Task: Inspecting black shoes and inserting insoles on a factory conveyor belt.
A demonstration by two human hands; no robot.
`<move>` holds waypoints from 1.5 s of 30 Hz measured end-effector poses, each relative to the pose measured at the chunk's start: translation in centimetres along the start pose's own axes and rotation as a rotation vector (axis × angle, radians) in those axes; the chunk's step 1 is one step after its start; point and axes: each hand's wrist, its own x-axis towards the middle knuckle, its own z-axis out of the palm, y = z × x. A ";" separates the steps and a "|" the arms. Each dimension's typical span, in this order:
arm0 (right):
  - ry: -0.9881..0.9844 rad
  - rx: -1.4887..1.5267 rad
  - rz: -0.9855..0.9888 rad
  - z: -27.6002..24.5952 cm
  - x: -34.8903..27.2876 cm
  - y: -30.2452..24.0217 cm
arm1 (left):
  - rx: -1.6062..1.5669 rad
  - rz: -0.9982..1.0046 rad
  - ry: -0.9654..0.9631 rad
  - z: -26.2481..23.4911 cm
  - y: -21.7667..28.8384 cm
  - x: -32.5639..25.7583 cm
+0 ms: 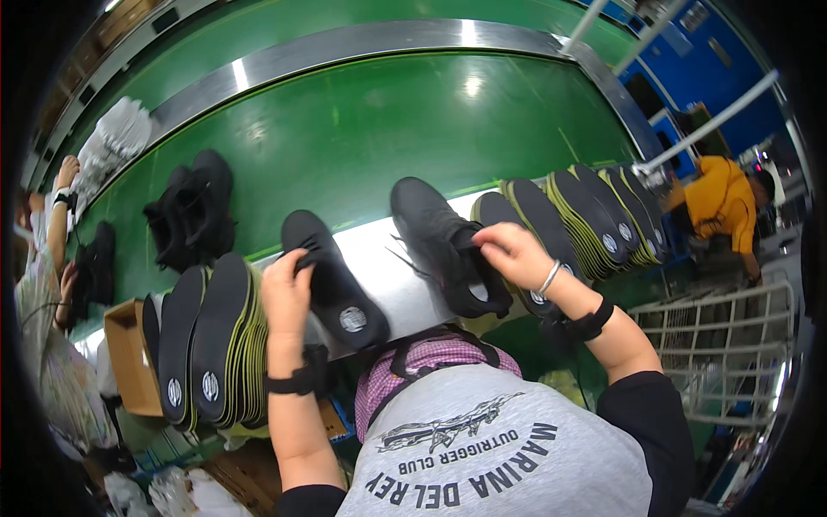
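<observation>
My left hand [286,289] pinches the edge of a black insole [338,280], whose heel end bears a pale round print and points toward me. To its right, a black sneaker [424,214] stands with its toe away from me and its laces loose. The thumb and fingers of my right hand [517,254] are closed on the sneaker's collar near the tongue. Inside its opening, a pale round mark shows at the heel. Both lie over a shiny metal strip [377,246] along the near edge of the green belt [362,129].
Stacks of black insoles with yellow-green undersides stand at the left [220,345] and right [573,215]. More black shoes [191,211] rest on the belt. Beside the left stack is a cardboard box [133,362]. Co-workers are at far left and far right, near a white wire rack [724,345].
</observation>
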 end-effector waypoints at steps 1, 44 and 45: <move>0.060 -0.052 0.186 -1.0 -1.0 1.6 | 0.065 0.040 -0.068 -0.8 0.3 -0.2; 0.373 0.191 0.069 -1.3 -5.8 -1.5 | -1.296 -0.175 -0.624 8.3 14.3 6.4; 0.342 0.250 0.070 -0.9 -5.5 -2.0 | -1.471 -0.246 -0.820 8.6 14.7 5.3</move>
